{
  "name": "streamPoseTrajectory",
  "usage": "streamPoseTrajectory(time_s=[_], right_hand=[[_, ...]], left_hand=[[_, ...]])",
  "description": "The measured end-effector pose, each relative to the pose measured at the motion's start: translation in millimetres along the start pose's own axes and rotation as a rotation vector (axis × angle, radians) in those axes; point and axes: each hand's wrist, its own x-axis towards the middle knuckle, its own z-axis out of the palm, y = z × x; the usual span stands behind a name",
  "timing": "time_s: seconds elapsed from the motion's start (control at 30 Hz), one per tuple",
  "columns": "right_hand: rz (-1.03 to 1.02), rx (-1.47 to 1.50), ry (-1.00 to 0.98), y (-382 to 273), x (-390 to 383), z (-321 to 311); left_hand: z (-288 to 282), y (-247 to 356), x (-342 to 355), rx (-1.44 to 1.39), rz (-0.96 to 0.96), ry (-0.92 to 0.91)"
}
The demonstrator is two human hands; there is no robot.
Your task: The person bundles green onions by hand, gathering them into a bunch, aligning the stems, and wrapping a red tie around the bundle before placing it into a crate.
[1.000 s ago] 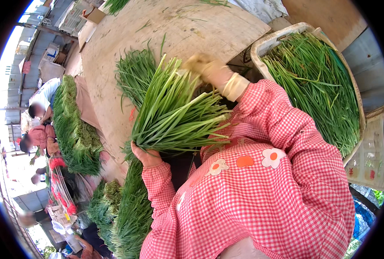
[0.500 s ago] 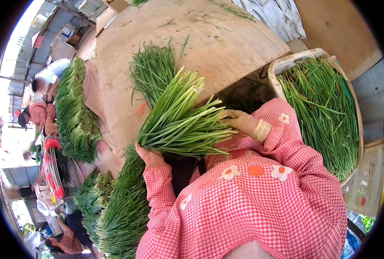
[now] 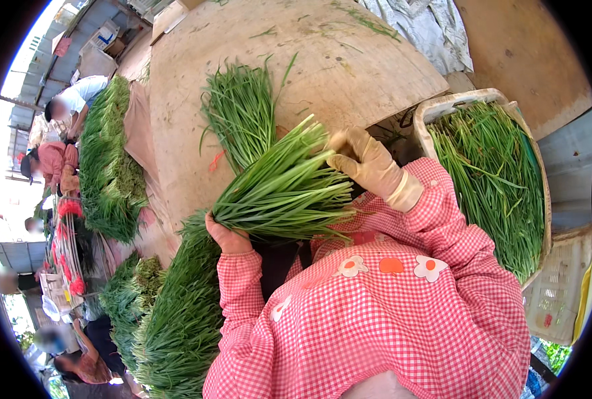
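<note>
A bunch of long green leafy stalks (image 3: 272, 199) with pale stem ends rests in my bare left hand (image 3: 224, 233), whose fingers wrap round its leafy lower-left end. My gloved right hand (image 3: 342, 154) is curled at the upper-right stem ends, fingertips drawn together; what they pinch is hidden. Behind the held bunch, another bunch (image 3: 239, 110) lies on the worn board (image 3: 189, 86), near a red tie (image 3: 216, 161). A long pile of stalks (image 3: 176, 319) extends below my left hand, beside my checked left sleeve.
A pale crate (image 3: 425, 126) full of stalks stands at my right. Co-workers (image 3: 76, 100) (image 3: 49, 159) are at the far left beside a large stalk heap (image 3: 103, 179). Another person (image 3: 89, 359) is at lower left. A crumpled pale sheet (image 3: 422, 33) lies at the back.
My right hand moved from over the bunch down to its right side, then rose again to the stem ends. My left hand keeps its hold. The view has shifted slightly.
</note>
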Motion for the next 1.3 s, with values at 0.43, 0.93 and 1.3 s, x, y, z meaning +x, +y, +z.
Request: streamPoseTrajectory(time_s=[0.43,0.93,1.3], right_hand=[[0.152,0.001,-0.153,7,-19,-24],[0.551,0.805,-0.001,19,-36,5],[-0.202,-0.885,0.041,-27,-33,-79]], left_hand=[[0,-1,-7,-0.002,-0.019,0.006],[17,-1,-25,-0.008,0.017,0.014],[17,1,-33,-0.024,0.027,0.003]])
